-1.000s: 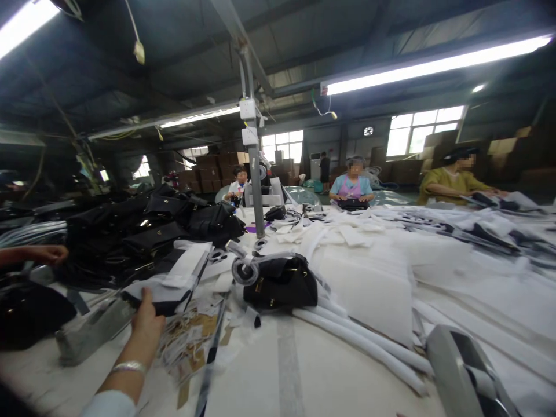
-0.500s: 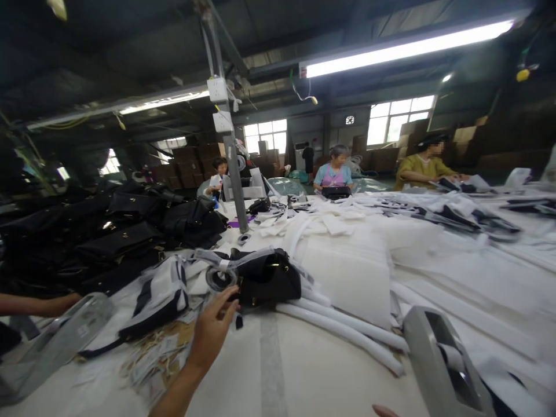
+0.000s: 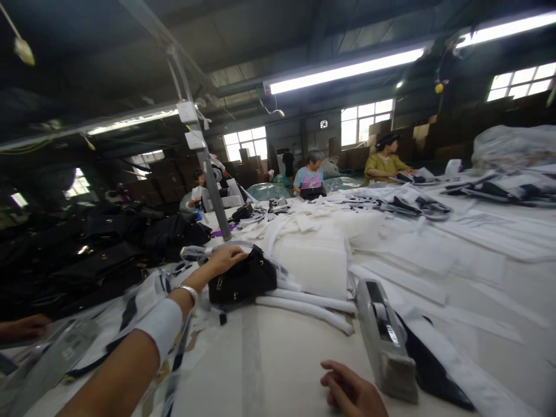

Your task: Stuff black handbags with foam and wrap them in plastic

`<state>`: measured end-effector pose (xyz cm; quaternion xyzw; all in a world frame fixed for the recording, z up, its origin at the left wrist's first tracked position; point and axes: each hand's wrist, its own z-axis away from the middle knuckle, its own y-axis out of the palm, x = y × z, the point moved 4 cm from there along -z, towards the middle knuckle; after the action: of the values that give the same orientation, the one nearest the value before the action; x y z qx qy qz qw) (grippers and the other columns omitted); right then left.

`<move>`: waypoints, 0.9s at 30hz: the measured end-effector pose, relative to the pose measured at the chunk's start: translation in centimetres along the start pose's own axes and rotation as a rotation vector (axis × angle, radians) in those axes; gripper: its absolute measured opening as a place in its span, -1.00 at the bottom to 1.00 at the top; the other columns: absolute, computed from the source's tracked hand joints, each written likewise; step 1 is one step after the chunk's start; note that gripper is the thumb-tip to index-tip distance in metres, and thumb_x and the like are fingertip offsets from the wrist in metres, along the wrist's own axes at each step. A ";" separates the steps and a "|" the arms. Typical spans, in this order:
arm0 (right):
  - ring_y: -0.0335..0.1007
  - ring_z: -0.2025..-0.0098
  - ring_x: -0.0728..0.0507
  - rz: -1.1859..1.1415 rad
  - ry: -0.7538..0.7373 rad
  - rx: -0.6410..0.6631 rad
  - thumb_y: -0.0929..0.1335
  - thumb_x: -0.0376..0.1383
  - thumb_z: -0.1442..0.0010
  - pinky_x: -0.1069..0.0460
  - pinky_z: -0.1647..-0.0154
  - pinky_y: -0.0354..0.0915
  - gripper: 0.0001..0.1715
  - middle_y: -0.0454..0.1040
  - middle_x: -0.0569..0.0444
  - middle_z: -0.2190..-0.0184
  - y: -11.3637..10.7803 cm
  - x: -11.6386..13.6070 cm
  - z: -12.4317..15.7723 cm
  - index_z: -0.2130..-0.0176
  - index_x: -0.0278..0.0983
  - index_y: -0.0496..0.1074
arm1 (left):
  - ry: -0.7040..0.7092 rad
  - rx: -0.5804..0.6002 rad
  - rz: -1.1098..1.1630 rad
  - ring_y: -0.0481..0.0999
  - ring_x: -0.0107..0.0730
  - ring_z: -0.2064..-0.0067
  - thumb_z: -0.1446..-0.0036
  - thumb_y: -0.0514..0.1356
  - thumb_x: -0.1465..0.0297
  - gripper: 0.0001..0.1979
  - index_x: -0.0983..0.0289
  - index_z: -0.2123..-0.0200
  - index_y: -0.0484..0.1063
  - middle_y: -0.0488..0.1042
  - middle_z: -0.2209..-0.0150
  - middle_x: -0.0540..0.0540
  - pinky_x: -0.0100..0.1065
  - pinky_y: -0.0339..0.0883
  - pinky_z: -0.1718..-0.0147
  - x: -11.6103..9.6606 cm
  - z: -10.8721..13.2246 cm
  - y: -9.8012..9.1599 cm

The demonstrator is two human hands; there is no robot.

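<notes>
Left hand moved to black bag | bag beneath grip | grip closure unclear

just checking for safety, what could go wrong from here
The left hand is on the black bag; dragging it might shift the white tubes beside it. The right hand is near the tape dispenser, so a sideways move could bump it.

Forward head-height view across table
</notes>
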<state>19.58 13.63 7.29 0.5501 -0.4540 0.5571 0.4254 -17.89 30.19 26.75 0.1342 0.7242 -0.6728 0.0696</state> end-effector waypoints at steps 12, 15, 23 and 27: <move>0.50 0.45 -0.14 -0.030 -0.154 0.029 0.34 0.13 -0.14 0.03 0.49 0.40 -0.41 0.59 -0.03 0.36 0.0 1.1 0.7 0.13 -0.27 0.55 | -0.165 -0.118 -0.293 0.49 -0.21 0.04 -0.27 0.19 0.24 -0.66 0.27 -0.04 0.37 0.42 -0.03 0.16 -0.08 0.43 0.09 -2.9 5.4 -2.1; 0.50 0.46 -0.14 -0.035 -0.174 0.013 0.35 0.16 -0.12 0.01 0.47 0.40 -0.39 0.59 -0.03 0.36 -0.2 1.6 0.9 0.14 -0.27 0.56 | -0.121 -0.111 -0.305 0.49 -0.23 0.06 -0.27 0.18 0.23 -0.68 0.27 -0.02 0.39 0.44 -0.01 0.15 -0.10 0.44 0.10 -3.1 6.3 -7.2; 0.50 0.00 -0.32 -0.378 -0.109 -0.044 0.41 0.22 -0.05 -0.15 0.05 0.43 -0.25 0.49 -0.14 -0.07 0.3 2.8 1.6 -0.07 -0.16 0.48 | 0.210 0.009 -0.285 0.50 -0.34 0.28 -0.31 0.11 0.16 -0.68 0.32 0.24 0.45 0.48 0.30 0.02 -0.24 0.41 0.24 -10.8 11.9 -9.0; 0.36 -0.17 -0.34 -0.520 -0.064 -0.016 0.29 0.29 -0.11 -0.24 -0.07 0.38 -0.13 0.34 -0.06 -0.23 1.3 3.0 3.7 -0.26 -0.03 0.27 | 0.400 0.125 -0.244 0.48 -0.35 0.31 -0.32 0.07 0.15 -0.64 0.22 0.41 0.46 0.48 0.42 -0.02 -0.37 0.26 0.29 -17.2 14.1 -4.9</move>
<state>19.04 9.64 10.15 0.6621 -0.3150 0.4078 0.5442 -3.99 14.13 35.10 0.1806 0.6914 -0.6797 -0.1655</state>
